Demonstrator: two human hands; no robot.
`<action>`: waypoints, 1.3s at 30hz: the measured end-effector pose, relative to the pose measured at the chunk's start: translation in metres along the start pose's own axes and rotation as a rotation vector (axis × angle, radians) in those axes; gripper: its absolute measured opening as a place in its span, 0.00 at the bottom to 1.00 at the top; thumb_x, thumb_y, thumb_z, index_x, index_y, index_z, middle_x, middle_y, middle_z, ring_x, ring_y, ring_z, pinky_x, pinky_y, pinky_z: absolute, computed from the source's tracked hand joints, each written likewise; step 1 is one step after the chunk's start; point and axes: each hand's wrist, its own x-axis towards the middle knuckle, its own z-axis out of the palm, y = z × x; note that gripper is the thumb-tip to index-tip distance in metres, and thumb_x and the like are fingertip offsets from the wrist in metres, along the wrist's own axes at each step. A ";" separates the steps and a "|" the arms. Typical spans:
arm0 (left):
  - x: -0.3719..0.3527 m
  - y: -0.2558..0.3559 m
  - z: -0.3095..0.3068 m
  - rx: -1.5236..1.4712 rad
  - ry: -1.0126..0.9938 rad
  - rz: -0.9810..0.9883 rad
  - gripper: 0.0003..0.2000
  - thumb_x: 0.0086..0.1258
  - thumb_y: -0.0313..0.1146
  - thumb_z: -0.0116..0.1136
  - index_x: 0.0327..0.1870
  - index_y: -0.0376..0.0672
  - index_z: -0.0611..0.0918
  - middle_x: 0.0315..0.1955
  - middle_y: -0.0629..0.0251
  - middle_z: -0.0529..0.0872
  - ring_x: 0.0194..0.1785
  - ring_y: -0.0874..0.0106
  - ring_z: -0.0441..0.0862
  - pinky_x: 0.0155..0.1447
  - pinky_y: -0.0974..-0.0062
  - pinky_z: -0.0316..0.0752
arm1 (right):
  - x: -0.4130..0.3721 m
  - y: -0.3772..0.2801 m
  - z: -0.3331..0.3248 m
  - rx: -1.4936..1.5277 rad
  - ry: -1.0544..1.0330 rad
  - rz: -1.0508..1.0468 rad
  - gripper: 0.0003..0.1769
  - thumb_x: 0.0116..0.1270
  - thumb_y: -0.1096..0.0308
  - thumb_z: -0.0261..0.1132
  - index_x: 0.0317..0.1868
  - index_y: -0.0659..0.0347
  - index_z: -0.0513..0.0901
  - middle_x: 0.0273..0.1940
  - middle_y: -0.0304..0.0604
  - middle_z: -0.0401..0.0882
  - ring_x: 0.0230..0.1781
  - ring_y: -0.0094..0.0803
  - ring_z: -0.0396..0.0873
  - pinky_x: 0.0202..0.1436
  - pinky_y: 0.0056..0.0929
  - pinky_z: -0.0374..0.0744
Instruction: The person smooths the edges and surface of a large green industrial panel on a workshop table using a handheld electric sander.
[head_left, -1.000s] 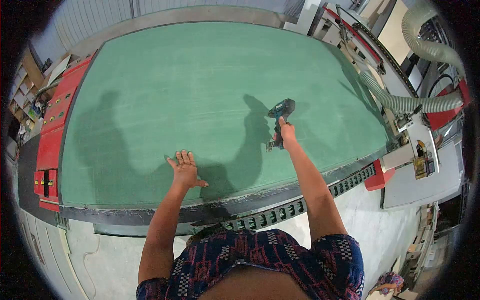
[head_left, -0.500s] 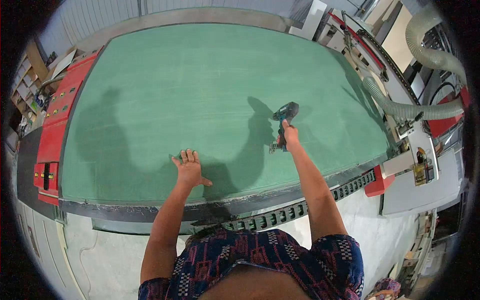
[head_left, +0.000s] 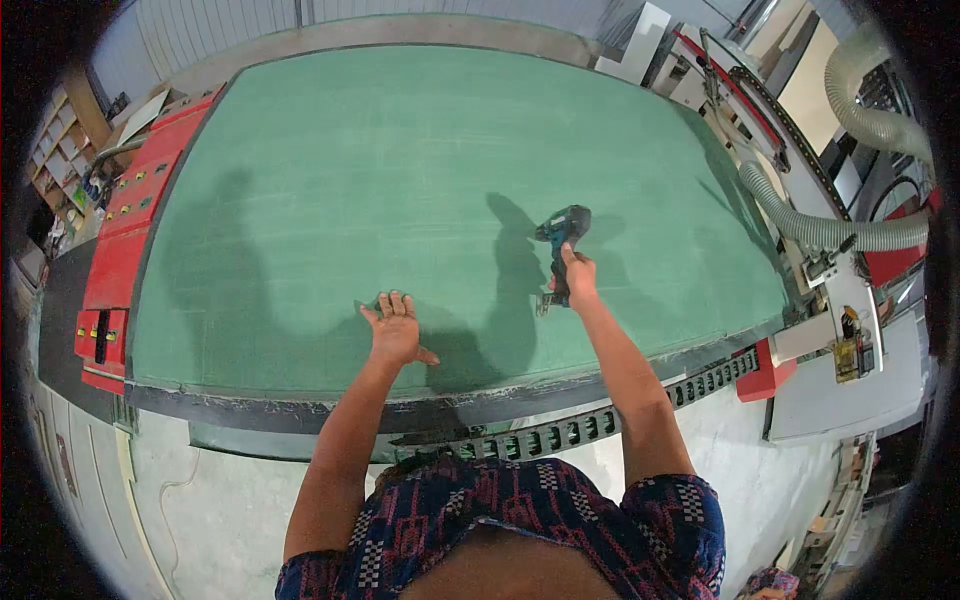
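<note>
My right hand (head_left: 578, 278) is wrapped round the grip of a teal and black cordless drill (head_left: 559, 252). The drill's nose points left, and a wire hook shows beside the lower end of its grip. Below it spreads a large green panel surface (head_left: 400, 170). My left hand (head_left: 397, 335) has its fingers and thumb apart, low over the panel near its front edge; whether the palm touches is not clear. Nothing shows in that hand.
Along the near side runs a black cable chain (head_left: 540, 438). Red machine housing (head_left: 140, 205) borders the left end. On the right stand a machine gantry (head_left: 780, 140) and a grey ribbed hose (head_left: 830, 228). Shelving (head_left: 65, 145) is at far left.
My left hand has shifted slightly right and away from me, fingers still apart. The drill in my right hand has moved a little left. The whole view has also shifted slightly.
</note>
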 end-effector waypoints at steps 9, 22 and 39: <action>0.001 0.001 -0.003 -0.021 -0.011 -0.003 0.65 0.29 0.64 0.70 0.66 0.29 0.50 0.68 0.43 0.45 0.70 0.46 0.41 0.62 0.31 0.36 | -0.019 0.007 0.043 -0.083 -0.071 0.029 0.19 0.65 0.56 0.57 0.34 0.68 0.73 0.23 0.43 0.72 0.16 0.30 0.71 0.19 0.29 0.75; 0.002 -0.001 0.002 0.019 0.003 -0.015 0.65 0.29 0.67 0.67 0.67 0.31 0.49 0.68 0.44 0.44 0.71 0.47 0.42 0.63 0.31 0.38 | -0.006 0.014 0.041 -0.224 -0.107 0.008 0.22 0.67 0.51 0.51 0.41 0.66 0.70 0.26 0.44 0.71 0.18 0.32 0.72 0.19 0.31 0.75; -0.001 0.006 -0.014 0.061 -0.067 -0.045 0.64 0.32 0.66 0.68 0.67 0.33 0.49 0.68 0.48 0.46 0.71 0.50 0.43 0.64 0.35 0.40 | -0.009 0.019 0.046 -0.211 -0.124 -0.001 0.25 0.67 0.50 0.50 0.43 0.68 0.71 0.29 0.45 0.70 0.20 0.34 0.72 0.20 0.31 0.75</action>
